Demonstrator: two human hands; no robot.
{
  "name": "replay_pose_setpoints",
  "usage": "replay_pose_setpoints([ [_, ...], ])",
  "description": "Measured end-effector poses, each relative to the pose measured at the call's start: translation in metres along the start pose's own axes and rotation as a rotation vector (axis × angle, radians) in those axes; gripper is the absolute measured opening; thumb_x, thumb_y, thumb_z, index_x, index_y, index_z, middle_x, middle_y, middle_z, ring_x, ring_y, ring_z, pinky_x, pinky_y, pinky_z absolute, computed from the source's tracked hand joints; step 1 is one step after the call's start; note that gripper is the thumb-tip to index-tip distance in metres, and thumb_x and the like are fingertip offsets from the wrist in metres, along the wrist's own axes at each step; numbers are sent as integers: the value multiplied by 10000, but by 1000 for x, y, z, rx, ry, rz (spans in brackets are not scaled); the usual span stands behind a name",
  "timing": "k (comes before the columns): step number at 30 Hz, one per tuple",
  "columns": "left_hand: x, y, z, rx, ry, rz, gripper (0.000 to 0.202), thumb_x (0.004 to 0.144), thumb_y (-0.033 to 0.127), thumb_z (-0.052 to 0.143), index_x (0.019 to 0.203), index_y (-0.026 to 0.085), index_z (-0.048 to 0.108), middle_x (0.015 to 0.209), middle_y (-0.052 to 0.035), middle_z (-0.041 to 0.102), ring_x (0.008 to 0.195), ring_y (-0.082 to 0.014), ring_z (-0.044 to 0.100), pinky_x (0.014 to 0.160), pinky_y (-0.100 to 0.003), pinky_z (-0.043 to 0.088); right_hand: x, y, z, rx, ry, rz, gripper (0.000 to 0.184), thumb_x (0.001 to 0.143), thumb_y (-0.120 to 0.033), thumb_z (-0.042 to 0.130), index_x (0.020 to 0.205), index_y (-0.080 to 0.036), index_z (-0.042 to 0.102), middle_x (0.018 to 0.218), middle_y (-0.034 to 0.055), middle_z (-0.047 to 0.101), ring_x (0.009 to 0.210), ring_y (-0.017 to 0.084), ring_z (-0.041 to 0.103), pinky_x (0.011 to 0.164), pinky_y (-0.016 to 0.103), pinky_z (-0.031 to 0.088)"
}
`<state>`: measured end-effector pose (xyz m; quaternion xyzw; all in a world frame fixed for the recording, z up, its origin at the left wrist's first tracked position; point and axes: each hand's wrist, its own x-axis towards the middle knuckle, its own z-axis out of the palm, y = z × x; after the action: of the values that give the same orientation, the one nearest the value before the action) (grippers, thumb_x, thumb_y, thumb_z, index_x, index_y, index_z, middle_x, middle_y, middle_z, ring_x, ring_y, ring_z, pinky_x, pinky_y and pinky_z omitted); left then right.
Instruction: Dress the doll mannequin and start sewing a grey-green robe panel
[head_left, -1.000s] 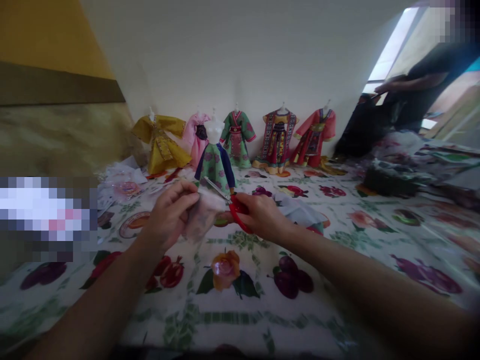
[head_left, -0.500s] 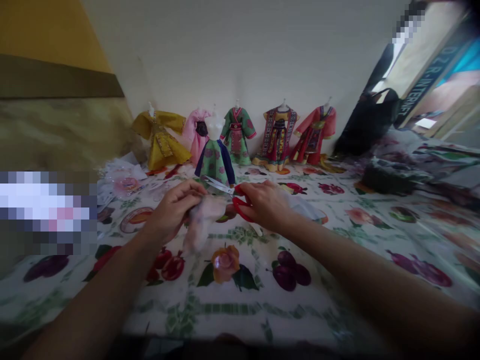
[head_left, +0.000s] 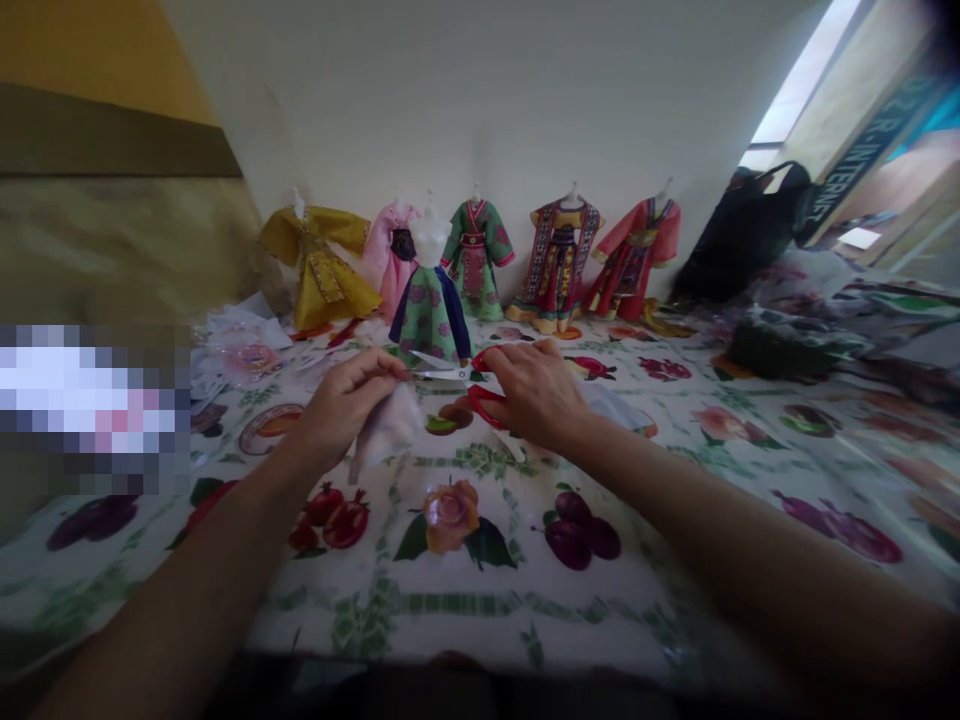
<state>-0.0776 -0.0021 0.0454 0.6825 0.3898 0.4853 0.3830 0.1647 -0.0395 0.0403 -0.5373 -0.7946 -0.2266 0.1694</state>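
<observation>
Left hand (head_left: 346, 402) pinches blurred pale piece (head_left: 391, 425); right hand (head_left: 541, 392) partly hides scissors (head_left: 463, 374).

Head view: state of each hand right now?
Left hand: closed, pinching a pale, thin piece of material.
Right hand: holding red-handled scissors, blades apart.

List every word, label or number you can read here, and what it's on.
"D Z R · INTERNET": slanted dark sign, far right; first letters blurred.
Left plastic packets: any print too blurred to read.
Scissors: no lettering legible.
</observation>
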Motion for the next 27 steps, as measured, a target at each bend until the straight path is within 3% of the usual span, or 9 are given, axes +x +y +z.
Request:
replay_pose_setpoints([
  [3,0,1,-2,47,-83,-53,110,773,260,642,872,239,683,649,30,556,465,-97,408,419,-213,301,0,0,2,1,7,-3,403,937,-529,557,1072,-153,611,962,97,710,891,256,620,796,357,251],
  [6,-1,2,-2,57,-93,-60,143,795,310,655,923,248,650,623,44,524,444,-101,396,394,-217,332,-1,0,2,13,-4,3,404,932,-530,563,1067,-153,615,961,97,712,897,257,622,795,354,248],
  [18,-5,-1,-2,456,-67,155,145,842,326,616,896,196,653,606,48,540,509,-88,502,474,-173,449,-1,-3,5,-39,-70,-19,376,936,-498,552,1034,-146,637,936,90,716,852,260,642,788,369,254],
  [27,0,2,-2,218,-94,-145,195,738,354,674,791,167,649,526,64,468,378,-75,444,326,-194,451,-1,-11,6,-27,-113,-22,423,943,-540,526,1010,-140,645,923,88,725,865,256,651,790,365,268],
])
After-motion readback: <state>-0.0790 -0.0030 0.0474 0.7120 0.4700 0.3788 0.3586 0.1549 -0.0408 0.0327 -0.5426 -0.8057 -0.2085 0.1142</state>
